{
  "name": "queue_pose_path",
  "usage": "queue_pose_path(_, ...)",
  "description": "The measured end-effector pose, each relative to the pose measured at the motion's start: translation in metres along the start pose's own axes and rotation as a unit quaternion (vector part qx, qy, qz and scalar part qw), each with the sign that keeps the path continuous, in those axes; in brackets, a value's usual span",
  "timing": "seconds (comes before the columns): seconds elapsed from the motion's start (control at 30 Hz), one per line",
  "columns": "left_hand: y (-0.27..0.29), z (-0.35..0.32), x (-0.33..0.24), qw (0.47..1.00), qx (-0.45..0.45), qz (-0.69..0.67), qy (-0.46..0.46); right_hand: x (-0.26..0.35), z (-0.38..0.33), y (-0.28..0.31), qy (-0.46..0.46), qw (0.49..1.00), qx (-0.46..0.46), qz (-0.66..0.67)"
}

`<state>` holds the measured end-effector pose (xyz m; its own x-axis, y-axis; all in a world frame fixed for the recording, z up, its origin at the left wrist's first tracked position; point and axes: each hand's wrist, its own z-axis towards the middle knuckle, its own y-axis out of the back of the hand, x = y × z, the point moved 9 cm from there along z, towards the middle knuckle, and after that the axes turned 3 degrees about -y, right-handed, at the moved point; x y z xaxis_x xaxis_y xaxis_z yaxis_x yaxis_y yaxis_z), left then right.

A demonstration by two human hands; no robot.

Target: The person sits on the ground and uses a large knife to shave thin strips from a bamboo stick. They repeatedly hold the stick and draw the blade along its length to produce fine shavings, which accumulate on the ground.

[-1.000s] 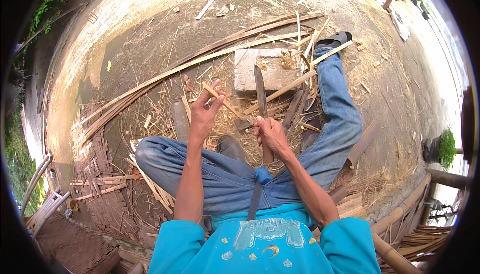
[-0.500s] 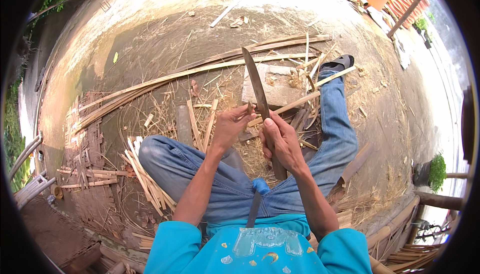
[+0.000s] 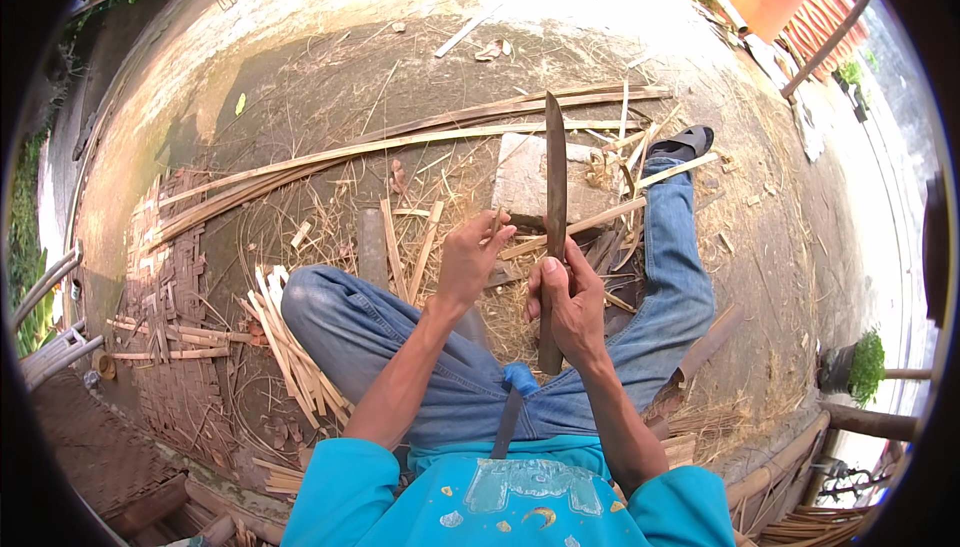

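My right hand (image 3: 570,299) is wrapped round a long machete (image 3: 556,172), its dark blade standing nearly upright and its lower end between my thighs. To its left, my closed left hand (image 3: 472,259) pinches a small brown piece (image 3: 496,219), mostly hidden by the fingers. The left hand is a little apart from the blade. Beyond the hands a pale stone block (image 3: 523,169) lies on the ground, partly behind the blade. A light bamboo strip (image 3: 605,217) slants past the block's near side.
Long bamboo strips (image 3: 330,155) stretch across the ground in front. A bundle of short strips (image 3: 285,347) lies beside my left knee. A torn woven mat (image 3: 175,277) is at the left, and shavings are scattered around. My sandalled foot (image 3: 683,144) is beyond the block, right.
The machete has swung from leaning left to nearly upright, its tip moving right. My right hand has shifted slightly right and down. My left hand still pinches the small piece.
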<state>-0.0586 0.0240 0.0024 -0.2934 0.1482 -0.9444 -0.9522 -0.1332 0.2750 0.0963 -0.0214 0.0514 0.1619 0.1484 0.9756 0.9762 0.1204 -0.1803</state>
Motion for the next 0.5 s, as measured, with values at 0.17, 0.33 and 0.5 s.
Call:
queue_pose_path(0.17, -0.007, -0.003, 0.004, 0.997, 0.046, -0.069, 0.000, 0.004, -0.016, -0.012, -0.043, 0.998, 0.037, -0.019)
queue_pose_path(0.33, -0.012, -0.006, 0.011, 0.995, 0.060, -0.064, 0.045, 0.005, -0.020, -0.018, -0.091, 0.972, 0.165, -0.144)
queue_pose_path(0.5, -0.014, -0.009, 0.014, 0.990, 0.078, -0.100, 0.056, 0.017, -0.012, -0.025, -0.076, 0.976, 0.164, -0.124)
